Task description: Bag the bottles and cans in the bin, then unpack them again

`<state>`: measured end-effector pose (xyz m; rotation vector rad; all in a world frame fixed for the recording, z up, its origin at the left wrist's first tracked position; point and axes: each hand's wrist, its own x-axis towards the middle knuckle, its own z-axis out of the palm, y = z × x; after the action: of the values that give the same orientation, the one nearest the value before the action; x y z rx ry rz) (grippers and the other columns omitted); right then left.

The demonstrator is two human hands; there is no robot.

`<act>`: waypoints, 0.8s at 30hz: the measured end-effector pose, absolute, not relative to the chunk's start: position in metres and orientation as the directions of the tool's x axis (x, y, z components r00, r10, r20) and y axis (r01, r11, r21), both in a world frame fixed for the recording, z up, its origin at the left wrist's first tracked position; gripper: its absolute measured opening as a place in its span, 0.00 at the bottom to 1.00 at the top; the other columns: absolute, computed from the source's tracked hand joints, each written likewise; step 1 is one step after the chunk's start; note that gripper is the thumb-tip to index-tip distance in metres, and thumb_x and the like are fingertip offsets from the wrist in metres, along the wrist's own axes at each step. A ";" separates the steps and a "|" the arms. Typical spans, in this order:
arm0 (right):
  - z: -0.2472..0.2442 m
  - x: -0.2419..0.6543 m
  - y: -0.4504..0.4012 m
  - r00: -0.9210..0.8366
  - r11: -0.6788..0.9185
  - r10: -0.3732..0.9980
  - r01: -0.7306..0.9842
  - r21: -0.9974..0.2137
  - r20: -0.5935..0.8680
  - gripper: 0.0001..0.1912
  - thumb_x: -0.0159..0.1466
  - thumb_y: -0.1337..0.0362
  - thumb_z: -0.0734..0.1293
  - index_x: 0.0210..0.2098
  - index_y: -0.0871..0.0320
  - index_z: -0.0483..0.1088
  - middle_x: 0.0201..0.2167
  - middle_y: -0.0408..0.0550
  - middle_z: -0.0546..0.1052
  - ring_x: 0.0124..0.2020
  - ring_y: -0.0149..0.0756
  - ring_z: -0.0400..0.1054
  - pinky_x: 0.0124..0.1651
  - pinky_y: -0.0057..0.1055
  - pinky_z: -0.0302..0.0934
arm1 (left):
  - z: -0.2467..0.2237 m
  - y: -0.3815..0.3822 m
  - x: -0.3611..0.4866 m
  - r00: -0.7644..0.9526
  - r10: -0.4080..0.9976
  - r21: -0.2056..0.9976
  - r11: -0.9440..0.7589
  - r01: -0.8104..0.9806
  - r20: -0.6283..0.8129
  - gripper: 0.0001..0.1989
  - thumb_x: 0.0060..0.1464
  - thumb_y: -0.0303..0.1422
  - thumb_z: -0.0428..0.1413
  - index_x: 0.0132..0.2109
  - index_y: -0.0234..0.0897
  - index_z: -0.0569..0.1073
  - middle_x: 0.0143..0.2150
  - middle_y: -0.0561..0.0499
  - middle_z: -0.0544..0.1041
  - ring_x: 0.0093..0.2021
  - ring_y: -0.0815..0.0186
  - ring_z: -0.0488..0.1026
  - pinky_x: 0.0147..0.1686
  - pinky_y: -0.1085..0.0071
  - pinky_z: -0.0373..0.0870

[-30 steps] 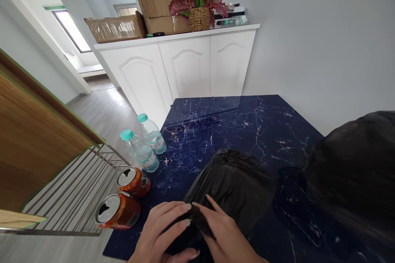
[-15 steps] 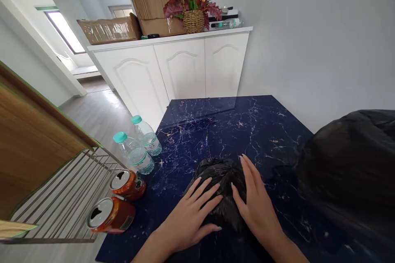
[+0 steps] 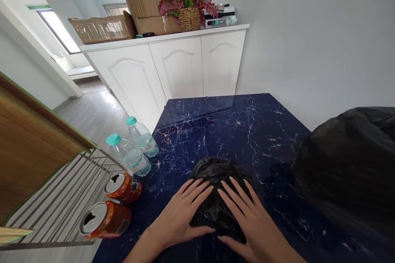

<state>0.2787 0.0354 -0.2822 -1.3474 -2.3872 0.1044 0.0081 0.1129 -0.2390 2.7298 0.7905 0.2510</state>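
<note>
A bunched black plastic bag (image 3: 216, 168) lies on the dark blue marbled table (image 3: 228, 131), close to me. My left hand (image 3: 188, 213) rests flat on the bag's left side, fingers spread. On its right side lies my right hand (image 3: 243, 218), palm down with the fingers apart. Both thumbs point toward each other over the near part of the bag, their tips a small gap apart. What is inside the bag cannot be seen.
Two orange drink cans, one nearer (image 3: 106, 220) and one farther (image 3: 123, 187), and two clear water bottles (image 3: 132, 158) line the table's left edge. A large black bag (image 3: 348, 168) bulges at the right. Beyond stands a white cabinet (image 3: 179, 65) with a flower basket (image 3: 189, 18) and cardboard boxes (image 3: 103, 28).
My right hand has come down onto the bag, its fingers now spread over the right side. My left hand has shifted slightly left. The view has turned a little.
</note>
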 end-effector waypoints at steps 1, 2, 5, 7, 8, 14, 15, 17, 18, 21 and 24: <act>-0.282 0.278 0.034 -0.464 0.551 0.821 0.797 -0.249 0.332 0.45 0.75 0.48 0.66 0.82 0.52 0.43 0.78 0.53 0.58 0.76 0.64 0.55 0.72 0.72 0.58 | -0.239 0.114 0.007 0.820 0.561 0.324 -0.801 0.504 0.112 0.49 0.63 0.54 0.64 0.80 0.45 0.52 0.77 0.41 0.65 0.76 0.46 0.62 0.75 0.42 0.59; -0.282 0.278 0.033 -0.469 0.566 0.808 0.786 -0.249 0.357 0.40 0.76 0.53 0.66 0.81 0.50 0.47 0.76 0.51 0.62 0.75 0.61 0.58 0.72 0.70 0.58 | -0.239 0.115 0.006 0.807 0.576 0.327 -0.794 0.513 0.132 0.49 0.61 0.53 0.65 0.80 0.44 0.53 0.76 0.40 0.66 0.75 0.45 0.64 0.74 0.43 0.61; -0.285 0.279 0.033 -0.443 0.570 0.807 0.757 -0.319 0.391 0.30 0.76 0.69 0.61 0.76 0.47 0.61 0.69 0.46 0.73 0.68 0.50 0.70 0.72 0.61 0.64 | -0.239 0.119 0.003 0.790 0.592 0.334 -0.786 0.521 0.161 0.47 0.59 0.53 0.67 0.77 0.42 0.59 0.72 0.39 0.71 0.72 0.45 0.68 0.71 0.44 0.65; -0.283 0.282 0.033 -0.374 0.505 0.858 0.743 -0.440 0.352 0.27 0.77 0.70 0.59 0.71 0.47 0.68 0.64 0.46 0.79 0.64 0.48 0.75 0.69 0.55 0.70 | -0.240 0.123 0.002 0.782 0.597 0.344 -0.783 0.519 0.180 0.39 0.60 0.52 0.67 0.72 0.42 0.66 0.69 0.40 0.75 0.70 0.46 0.70 0.70 0.46 0.66; -0.281 0.284 0.032 -0.325 0.444 0.894 0.733 -0.515 0.308 0.25 0.78 0.68 0.59 0.70 0.47 0.70 0.62 0.46 0.81 0.63 0.48 0.76 0.66 0.52 0.73 | -0.241 0.125 0.001 0.779 0.597 0.359 -0.782 0.510 0.193 0.32 0.63 0.49 0.65 0.68 0.42 0.70 0.67 0.41 0.77 0.69 0.48 0.71 0.70 0.47 0.66; -0.267 0.293 0.024 -0.002 0.172 0.970 0.714 -0.678 0.244 0.20 0.81 0.55 0.58 0.68 0.43 0.69 0.54 0.46 0.85 0.48 0.45 0.84 0.40 0.36 0.82 | -0.234 0.124 0.010 0.660 0.727 0.622 -0.609 0.493 0.189 0.07 0.73 0.37 0.55 0.46 0.42 0.75 0.43 0.49 0.83 0.47 0.59 0.80 0.51 0.62 0.75; -0.266 0.292 0.024 0.047 0.184 0.944 0.749 -0.637 0.328 0.21 0.80 0.54 0.59 0.69 0.45 0.67 0.56 0.48 0.83 0.51 0.47 0.83 0.43 0.38 0.82 | -0.232 0.123 0.014 0.626 0.764 0.654 -0.555 0.515 0.156 0.08 0.74 0.39 0.54 0.45 0.43 0.75 0.41 0.51 0.82 0.43 0.60 0.80 0.45 0.65 0.75; -0.263 0.286 0.025 0.060 0.245 0.860 0.824 -0.511 0.508 0.24 0.79 0.55 0.62 0.72 0.48 0.64 0.64 0.51 0.78 0.62 0.51 0.76 0.58 0.47 0.78 | -0.230 0.122 0.023 0.563 0.823 0.688 -0.455 0.565 0.082 0.09 0.74 0.42 0.53 0.48 0.44 0.73 0.37 0.54 0.80 0.37 0.62 0.79 0.37 0.68 0.72; -0.261 0.282 0.026 0.015 0.293 0.816 0.851 -0.437 0.578 0.25 0.78 0.58 0.63 0.73 0.49 0.62 0.67 0.52 0.75 0.67 0.52 0.71 0.66 0.52 0.72 | -0.231 0.122 0.027 0.534 0.844 0.697 -0.415 0.585 0.055 0.09 0.75 0.42 0.52 0.51 0.44 0.71 0.35 0.55 0.79 0.34 0.63 0.79 0.34 0.69 0.70; -0.256 0.268 0.036 -0.191 0.434 0.755 0.863 -0.258 0.628 0.29 0.77 0.68 0.63 0.75 0.53 0.60 0.72 0.50 0.70 0.75 0.49 0.59 0.77 0.54 0.55 | -0.238 0.128 0.037 0.460 0.886 0.694 -0.362 0.622 0.049 0.13 0.76 0.40 0.50 0.62 0.45 0.64 0.36 0.57 0.79 0.32 0.62 0.80 0.33 0.68 0.73; -0.259 0.261 0.052 -0.307 0.467 0.771 0.868 -0.168 0.557 0.27 0.78 0.67 0.61 0.76 0.55 0.60 0.74 0.50 0.67 0.77 0.51 0.55 0.77 0.58 0.54 | -0.243 0.136 0.042 0.456 0.862 0.536 -0.499 0.681 0.222 0.21 0.75 0.36 0.51 0.70 0.44 0.58 0.53 0.46 0.81 0.47 0.56 0.84 0.43 0.61 0.80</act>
<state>0.2606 0.0518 -0.2585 -1.3561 -2.1409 -0.2179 0.0418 0.1364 -0.2426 2.3398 1.3033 0.6707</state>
